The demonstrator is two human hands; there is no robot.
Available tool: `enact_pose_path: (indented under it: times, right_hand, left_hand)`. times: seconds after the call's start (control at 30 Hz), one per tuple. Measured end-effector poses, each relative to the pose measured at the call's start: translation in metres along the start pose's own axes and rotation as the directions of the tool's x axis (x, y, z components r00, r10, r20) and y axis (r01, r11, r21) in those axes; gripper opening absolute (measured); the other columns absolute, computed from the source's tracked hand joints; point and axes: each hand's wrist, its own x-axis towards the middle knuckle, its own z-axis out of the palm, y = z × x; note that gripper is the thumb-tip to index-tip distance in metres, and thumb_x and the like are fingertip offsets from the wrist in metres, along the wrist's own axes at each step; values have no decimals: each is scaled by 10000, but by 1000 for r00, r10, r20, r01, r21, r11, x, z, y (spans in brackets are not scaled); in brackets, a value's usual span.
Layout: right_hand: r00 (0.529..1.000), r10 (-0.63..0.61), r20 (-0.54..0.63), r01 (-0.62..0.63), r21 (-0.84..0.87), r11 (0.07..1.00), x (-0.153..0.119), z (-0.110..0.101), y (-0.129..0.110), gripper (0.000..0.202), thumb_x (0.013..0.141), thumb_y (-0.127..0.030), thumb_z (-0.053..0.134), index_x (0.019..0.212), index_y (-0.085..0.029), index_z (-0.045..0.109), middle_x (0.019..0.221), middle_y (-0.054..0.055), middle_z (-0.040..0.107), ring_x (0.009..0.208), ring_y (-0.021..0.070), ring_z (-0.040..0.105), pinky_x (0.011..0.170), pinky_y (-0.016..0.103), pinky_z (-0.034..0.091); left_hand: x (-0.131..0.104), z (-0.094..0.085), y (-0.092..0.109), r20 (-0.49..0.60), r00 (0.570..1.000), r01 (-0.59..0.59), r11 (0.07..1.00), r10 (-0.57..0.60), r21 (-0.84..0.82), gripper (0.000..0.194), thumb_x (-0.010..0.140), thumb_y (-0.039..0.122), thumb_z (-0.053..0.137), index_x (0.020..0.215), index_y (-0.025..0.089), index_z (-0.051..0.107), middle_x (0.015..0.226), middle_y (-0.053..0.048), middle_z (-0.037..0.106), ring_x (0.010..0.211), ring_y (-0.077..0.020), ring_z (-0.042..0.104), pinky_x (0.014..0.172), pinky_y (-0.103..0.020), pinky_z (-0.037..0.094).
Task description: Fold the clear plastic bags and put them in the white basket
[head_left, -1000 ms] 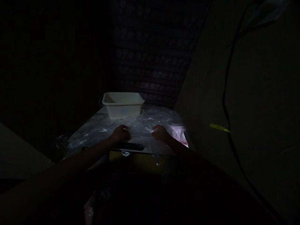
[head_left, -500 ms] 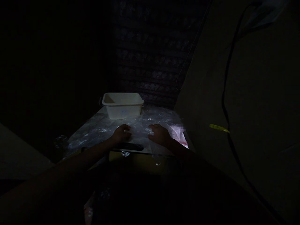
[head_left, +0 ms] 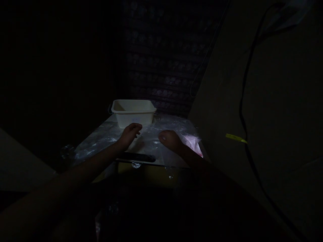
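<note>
Plastic film [head_left: 150,137] lies between the loosened left hand [head_left: 130,135] and curled right hand [head_left: 171,139], its grip unclear.

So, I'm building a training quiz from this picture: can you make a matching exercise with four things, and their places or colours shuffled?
Things:
1. Tub
2. Tag
3. Long dark object
4. Clear plastic

Places and colours:
A. Along the near edge of the table
B. Yellow, on the dark cable
C. Spread over much of the tabletop
D. Pale, standing beyond the hands

Right pairs: 1-D, 2-B, 3-A, 4-C.
</note>
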Motion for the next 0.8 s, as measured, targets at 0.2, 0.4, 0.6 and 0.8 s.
enact_pose_path:
  times: [0.2,0.4,0.6,0.8]
  right_hand:
    - [989,129,74,-143,713,687,5,-23,-5,150,600,-256,508,575,-115,554,543,-9,527,540,87,454,533,215,322]
    - [970,185,160,-202,950,237,1,-21,-4,143,574,-248,540,488,-134,529,503,-9,518,490,74,447,510,221,323]
    - [940,235,249,-295,938,183,0,-8,8,158,566,-251,546,470,-128,524,465,-2,515,441,74,439,452,217,304]
    - [917,328,227,-285,948,139,1,1,7,172,534,-273,568,463,-127,514,428,-15,500,395,67,427,416,213,294]
  left_hand:
    - [14,-22,-2,169,975,197,902,-141,-385,297,646,399,403,640,136,542,635,-42,578,657,-154,524,632,-294,386]
    - [-3,-18,3,572,790,521,735,-221,-435,480,626,529,383,689,91,568,728,-130,599,766,-218,538,677,-325,409]
    - [-5,1,-7,455,863,379,877,-220,-295,206,507,187,636,695,132,573,720,-34,609,697,-127,553,692,-238,407]
    - [-7,7,-11,409,896,289,926,-173,-242,226,474,183,636,673,127,545,677,-24,582,655,-132,548,612,-259,436]
